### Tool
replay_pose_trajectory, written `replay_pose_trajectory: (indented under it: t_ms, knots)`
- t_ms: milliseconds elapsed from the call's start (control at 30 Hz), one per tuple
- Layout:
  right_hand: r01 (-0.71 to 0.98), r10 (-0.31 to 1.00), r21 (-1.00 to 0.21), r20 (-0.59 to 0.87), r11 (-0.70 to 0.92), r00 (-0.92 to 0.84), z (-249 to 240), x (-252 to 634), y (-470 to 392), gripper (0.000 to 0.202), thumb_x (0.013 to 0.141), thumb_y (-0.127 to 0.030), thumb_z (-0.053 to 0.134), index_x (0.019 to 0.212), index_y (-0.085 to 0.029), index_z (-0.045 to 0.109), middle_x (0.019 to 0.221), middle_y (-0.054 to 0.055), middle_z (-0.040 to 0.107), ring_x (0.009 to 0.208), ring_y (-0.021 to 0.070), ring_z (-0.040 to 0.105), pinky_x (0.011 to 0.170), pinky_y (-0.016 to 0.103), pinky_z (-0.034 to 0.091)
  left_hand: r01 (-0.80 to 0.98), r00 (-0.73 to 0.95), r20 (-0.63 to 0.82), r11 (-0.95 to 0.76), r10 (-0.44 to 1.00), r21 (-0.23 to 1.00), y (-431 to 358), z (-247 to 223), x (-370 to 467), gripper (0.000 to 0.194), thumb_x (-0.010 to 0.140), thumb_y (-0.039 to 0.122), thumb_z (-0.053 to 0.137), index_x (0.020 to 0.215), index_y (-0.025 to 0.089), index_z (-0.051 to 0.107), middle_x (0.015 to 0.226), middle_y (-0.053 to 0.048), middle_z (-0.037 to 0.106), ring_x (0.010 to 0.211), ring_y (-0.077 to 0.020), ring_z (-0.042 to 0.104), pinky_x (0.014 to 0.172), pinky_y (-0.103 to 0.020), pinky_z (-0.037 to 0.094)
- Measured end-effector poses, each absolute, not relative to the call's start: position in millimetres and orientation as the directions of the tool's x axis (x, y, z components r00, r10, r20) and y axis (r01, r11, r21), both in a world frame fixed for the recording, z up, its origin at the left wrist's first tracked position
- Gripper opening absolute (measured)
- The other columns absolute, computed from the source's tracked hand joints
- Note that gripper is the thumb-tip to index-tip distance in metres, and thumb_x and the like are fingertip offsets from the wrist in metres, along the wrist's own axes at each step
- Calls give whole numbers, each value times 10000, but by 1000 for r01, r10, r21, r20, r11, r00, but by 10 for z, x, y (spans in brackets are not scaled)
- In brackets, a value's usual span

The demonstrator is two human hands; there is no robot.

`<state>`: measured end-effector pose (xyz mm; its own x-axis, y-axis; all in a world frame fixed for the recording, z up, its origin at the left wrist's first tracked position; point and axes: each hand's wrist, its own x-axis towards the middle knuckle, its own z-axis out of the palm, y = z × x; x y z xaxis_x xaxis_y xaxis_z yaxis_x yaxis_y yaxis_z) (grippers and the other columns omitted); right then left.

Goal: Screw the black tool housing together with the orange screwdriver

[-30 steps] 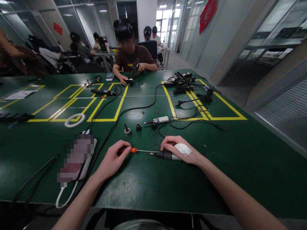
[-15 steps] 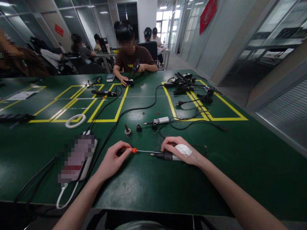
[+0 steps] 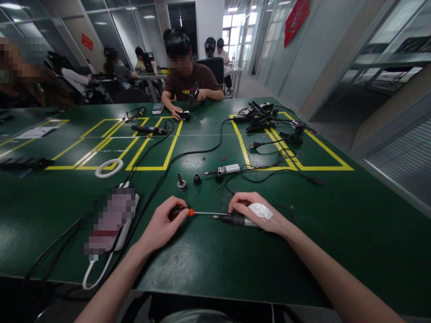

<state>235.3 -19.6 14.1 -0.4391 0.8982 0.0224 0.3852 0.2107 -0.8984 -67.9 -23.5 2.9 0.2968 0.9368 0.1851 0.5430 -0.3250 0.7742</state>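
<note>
My left hand [image 3: 164, 224] is closed around the handle of a screwdriver [image 3: 191, 212]; only the orange front of the handle shows past my fingers. Its thin shaft runs right, to the fingertips of my right hand [image 3: 253, 209]. That hand is curled over a black-and-silver handheld tool [image 3: 237, 219] with a narrow metal tip pointing left, lying low over the table. The screwdriver's far end is hidden at my right fingers. Beyond my hands stand a metal nozzle piece [image 3: 181, 183] and two black cone-shaped caps [image 3: 197, 180], with tiny screws [image 3: 194, 194] scattered in front.
A similar silver tool [image 3: 229, 169] lies behind the caps. Left of my hands are a phone [image 3: 112, 215] on a white power block, black cables and a tape roll [image 3: 109, 168]. A cable pile [image 3: 259, 116] sits far right. Across the table, a person [image 3: 193, 80] holds a power drill.
My left fingers have crept slightly forward on the screwdriver handle, covering more of the orange. My right hand stays in place on the tool. The whole view has shifted a little.
</note>
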Motion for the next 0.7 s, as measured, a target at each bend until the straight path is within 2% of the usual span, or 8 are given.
replay_pose_trajectory:
  t_ms: [133, 400, 700]
  knots:
    - [387, 898, -899, 17, 206, -439, 123, 2363, -195, 239, 935, -323, 558, 829, -177, 715, 834, 54, 732, 754, 186, 651, 677, 266, 481, 519, 300, 201, -336, 933, 786, -252, 48, -687, 141, 887, 349, 675, 878, 211, 645, 896, -30, 645, 782, -180, 614, 703, -279, 490]
    - [381, 897, -901, 21, 208, -441, 137, 2357, -192, 246, 931, -338, 557, 826, -179, 713, 842, 55, 734, 763, 186, 653, 691, 267, 483, 535, 309, 141, -294, 941, 792, -229, 7, -709, 244, 941, 405, 635, 833, 204, 721, 791, -26, 694, 724, -180, 619, 668, -276, 472]
    - [392, 896, -898, 8, 202, -443, 151, 2356, -203, 239, 928, -321, 547, 830, -175, 709, 846, 59, 734, 766, 190, 661, 699, 273, 489, 567, 337, 208, -375, 918, 733, -197, -51, -715, 263, 979, 393, 589, 863, 220, 748, 839, -46, 713, 806, -210, 646, 758, -314, 499]
